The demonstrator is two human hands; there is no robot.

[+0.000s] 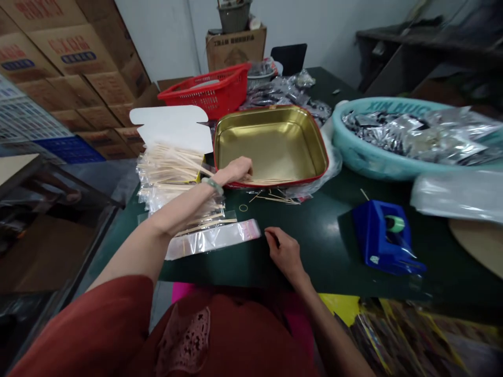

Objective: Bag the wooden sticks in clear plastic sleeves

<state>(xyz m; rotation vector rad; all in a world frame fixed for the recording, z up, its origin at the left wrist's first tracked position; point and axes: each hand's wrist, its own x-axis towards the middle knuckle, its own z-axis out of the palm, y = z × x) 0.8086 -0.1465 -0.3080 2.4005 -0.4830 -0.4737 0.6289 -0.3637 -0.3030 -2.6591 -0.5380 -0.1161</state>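
My left hand (pixel 239 168) reaches over the near rim of a gold-lined tin tray (pixel 271 136), its fingers bent closed and their tips hidden. Thin wooden sticks (pixel 275 181) lie along the tray's near wall, right beside those fingers. My right hand (pixel 285 251) rests low over the table with fingers curled; nothing shows in it. Just left of its fingertips, slightly apart, ends a stack of long clear plastic sleeves (pixel 214 240). Under and beyond my left forearm is a pile of bagged wooden sticks (pixel 168 170), against an opened white box flap (pixel 173 125).
A blue tape dispenser (pixel 381 235) stands right on the green table (pixel 326 251). Behind it sits a turquoise basin (pixel 377 157) of silvery packets. A red basket (pixel 208 94) is at the back. Loose sticks (pixel 281 199) and a rubber band (pixel 243 208) lie before the tray.
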